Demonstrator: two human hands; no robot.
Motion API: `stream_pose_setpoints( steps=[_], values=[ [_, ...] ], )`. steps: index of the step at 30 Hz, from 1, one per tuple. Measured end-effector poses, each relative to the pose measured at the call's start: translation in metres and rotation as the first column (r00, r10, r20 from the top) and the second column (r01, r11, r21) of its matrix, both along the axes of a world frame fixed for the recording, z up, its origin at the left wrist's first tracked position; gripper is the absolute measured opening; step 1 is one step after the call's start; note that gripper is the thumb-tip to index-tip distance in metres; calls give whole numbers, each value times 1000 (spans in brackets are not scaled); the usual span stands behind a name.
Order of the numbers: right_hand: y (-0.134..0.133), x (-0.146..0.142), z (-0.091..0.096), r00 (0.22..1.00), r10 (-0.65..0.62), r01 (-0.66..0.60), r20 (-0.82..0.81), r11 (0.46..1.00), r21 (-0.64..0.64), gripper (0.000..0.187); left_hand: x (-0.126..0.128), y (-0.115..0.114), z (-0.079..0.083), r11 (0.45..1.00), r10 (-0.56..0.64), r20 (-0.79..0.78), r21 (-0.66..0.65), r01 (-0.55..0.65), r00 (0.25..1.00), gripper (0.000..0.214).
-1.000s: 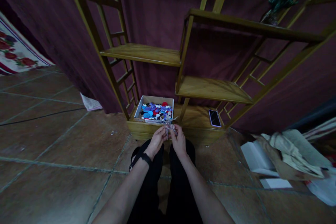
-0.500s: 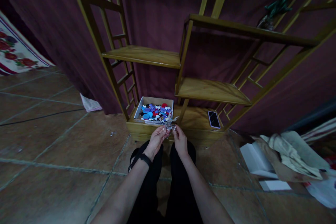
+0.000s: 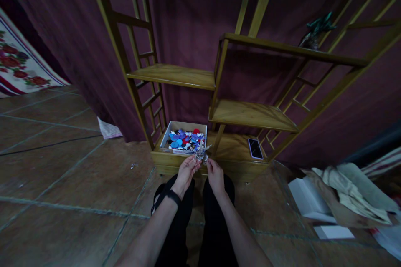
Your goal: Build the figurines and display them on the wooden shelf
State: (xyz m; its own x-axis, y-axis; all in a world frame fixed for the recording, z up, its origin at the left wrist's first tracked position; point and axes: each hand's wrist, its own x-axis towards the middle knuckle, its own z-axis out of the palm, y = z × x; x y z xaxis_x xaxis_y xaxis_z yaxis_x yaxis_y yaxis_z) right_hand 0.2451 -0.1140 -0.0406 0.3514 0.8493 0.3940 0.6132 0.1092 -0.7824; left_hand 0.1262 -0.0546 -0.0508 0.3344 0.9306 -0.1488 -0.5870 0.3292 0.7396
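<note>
In front of my knees, my left hand (image 3: 186,172) is closed on a shiny, silvery, see-through piece (image 3: 201,155) with thin pointed bits sticking up. Its exact kind is too small and blurred to tell. My right hand (image 3: 215,175) has its fingers pinched together at the right edge of the same piece. Just beyond the hands, a shallow cardboard box (image 3: 163,142) stands on the low wooden cabinet (image 3: 230,150). Many small blue, red, purple, white and black flat pieces fill the box.
A phone (image 3: 255,149) lies on the right of the cabinet top. Wooden shelves (image 3: 250,113) rise above it, with a plant-like ornament (image 3: 316,31) high up. White boxes (image 3: 308,200) and cloth (image 3: 347,187) lie on the floor at right; a cable (image 3: 56,144) runs at left.
The view has tilted up slightly, so the shelves sit lower. The silvery piece has turned a little in my left hand, and my right fingertips have shifted slightly downward along its edge.
</note>
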Motion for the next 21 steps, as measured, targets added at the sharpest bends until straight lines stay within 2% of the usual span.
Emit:
stream_pose_setpoints(
  steps=[5, 10, 16, 21],
  values=[
    [-3, 0, 0, 996, 72, -75, -44, 995, -71, 25, -2, 0, 0, 999, 19, 8, -29, -19, 1000, 28],
    [-2, 4, -4, 979, 114, -124, -167, 991, -47, 24, -3, -3, 1, 999, -33, 6, -34, 34, 999, 32],
    [3, 5, -12, 961, 65, -54, -270, 997, 51, 26, -4, -5, 1, 998, -46, -27, -41, 45, 999, 34],
    [2, 6, -11, 958, 34, -18, -283, 998, 59, 27, -4, -6, 0, 998, -48, -56, -34, 46, 997, 30]
  ],
)
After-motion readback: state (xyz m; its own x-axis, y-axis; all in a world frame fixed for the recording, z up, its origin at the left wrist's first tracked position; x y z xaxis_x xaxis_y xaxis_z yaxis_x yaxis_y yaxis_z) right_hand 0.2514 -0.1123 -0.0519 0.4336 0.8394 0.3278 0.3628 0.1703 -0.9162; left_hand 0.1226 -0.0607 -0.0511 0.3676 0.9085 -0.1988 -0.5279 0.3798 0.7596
